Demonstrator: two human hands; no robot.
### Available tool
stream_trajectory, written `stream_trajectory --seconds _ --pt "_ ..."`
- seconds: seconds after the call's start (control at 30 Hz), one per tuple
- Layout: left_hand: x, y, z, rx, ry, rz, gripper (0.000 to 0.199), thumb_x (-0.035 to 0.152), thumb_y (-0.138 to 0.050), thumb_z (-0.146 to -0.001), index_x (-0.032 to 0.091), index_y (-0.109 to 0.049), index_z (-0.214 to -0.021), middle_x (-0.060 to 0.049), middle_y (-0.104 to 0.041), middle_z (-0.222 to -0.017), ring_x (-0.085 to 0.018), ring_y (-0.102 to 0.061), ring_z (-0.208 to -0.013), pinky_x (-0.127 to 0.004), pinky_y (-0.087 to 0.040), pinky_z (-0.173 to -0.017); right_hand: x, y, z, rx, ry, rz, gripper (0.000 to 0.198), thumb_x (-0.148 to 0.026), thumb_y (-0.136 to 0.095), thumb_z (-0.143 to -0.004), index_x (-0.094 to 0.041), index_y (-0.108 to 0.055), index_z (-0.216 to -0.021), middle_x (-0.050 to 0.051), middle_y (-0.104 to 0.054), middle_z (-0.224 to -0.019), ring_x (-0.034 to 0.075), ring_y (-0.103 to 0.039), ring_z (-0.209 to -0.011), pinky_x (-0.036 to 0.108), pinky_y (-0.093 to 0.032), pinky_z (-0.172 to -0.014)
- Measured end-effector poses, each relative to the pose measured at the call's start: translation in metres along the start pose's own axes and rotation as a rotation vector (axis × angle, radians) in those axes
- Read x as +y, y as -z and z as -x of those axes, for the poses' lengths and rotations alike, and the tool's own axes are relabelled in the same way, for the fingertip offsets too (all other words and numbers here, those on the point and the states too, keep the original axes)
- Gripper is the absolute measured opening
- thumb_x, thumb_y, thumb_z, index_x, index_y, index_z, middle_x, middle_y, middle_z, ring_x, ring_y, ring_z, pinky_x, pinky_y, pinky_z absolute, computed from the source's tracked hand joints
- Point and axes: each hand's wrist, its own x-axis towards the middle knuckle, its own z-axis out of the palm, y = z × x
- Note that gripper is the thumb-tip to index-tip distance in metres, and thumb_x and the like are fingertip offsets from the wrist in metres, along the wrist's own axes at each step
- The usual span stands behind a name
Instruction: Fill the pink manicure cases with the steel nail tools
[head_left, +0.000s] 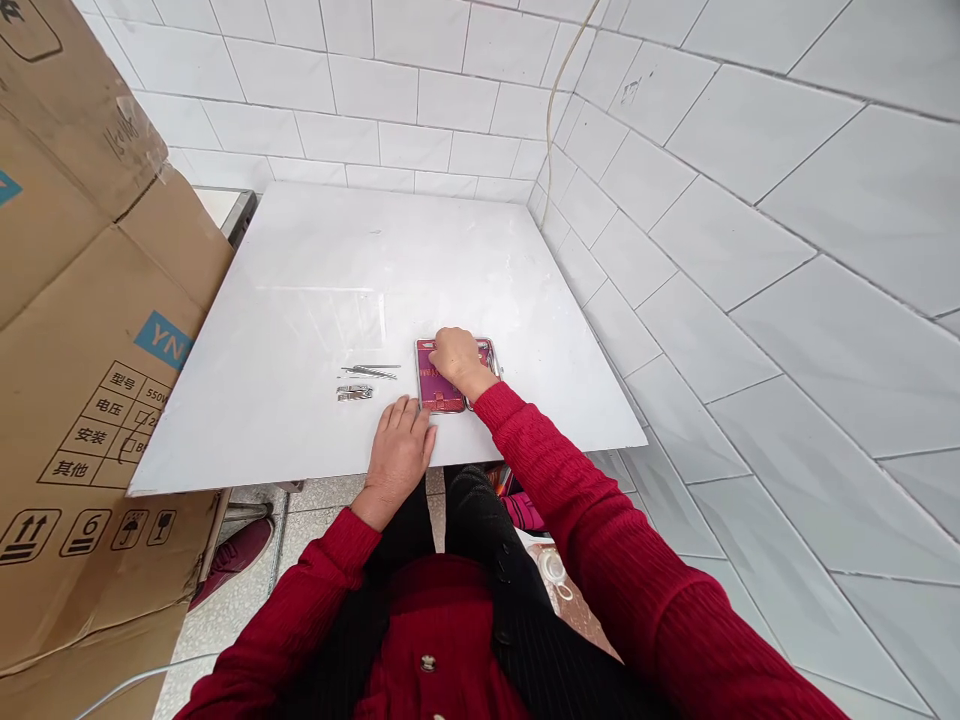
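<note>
- Purple case [432,388]: on the worktop [300,240], beneath the right fingers [448,352].
- Slim tools [367,371], clippers [355,392]: just left of the left fingers [401,414].
- Right fingers: curled; cannot tell what they grip.
- Left fingers: nearly together, beside the case.

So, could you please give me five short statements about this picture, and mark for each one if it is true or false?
1. The right hand is over the purple-and-red case. True.
2. The nail clippers lie nearer to the person than the slim metal tools. True.
3. The slim metal tools lie to the right of the case. False: they lie to its left.
4. A cardboard box stands to the left of the white table. True.
5. The left hand is holding the nail clippers. False: it is palm down near the table's front edge, and the clippers lie apart from it.
</note>
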Motion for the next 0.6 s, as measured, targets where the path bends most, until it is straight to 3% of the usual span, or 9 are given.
stream_trajectory --seconds 0.43,0.6 --pt "0.0 -0.002 0.001 -0.004 0.009 -0.005 0.036 0.028 -0.043 -0.105 0.012 -0.066 -0.127 -0.021 -0.066 -0.138 -0.036 -0.056 -0.137 -0.055 -0.044 -0.116 -0.005 -0.002 -0.012 0.126 -0.011 -0.011 0.026 -0.019 -0.054 -0.1 -0.011 -0.076 -0.112 0.022 -0.076 -0.115 0.03 -0.072 -0.107 0.032 -0.051 -0.086" --pt "0.0 -0.003 0.001 0.003 0.006 0.006 0.036 0.028 -0.043 -0.106 0.012 -0.066 -0.128 -0.021 -0.066 -0.138 -0.035 -0.057 -0.137 -0.056 -0.044 -0.116 0.01 0.004 -0.005 0.059 -0.09 -0.081 0.025 -0.021 -0.057 -0.098 -0.012 -0.077 -0.11 0.02 -0.078 -0.105 0.03 -0.074 -0.101 0.031 -0.051 -0.079"
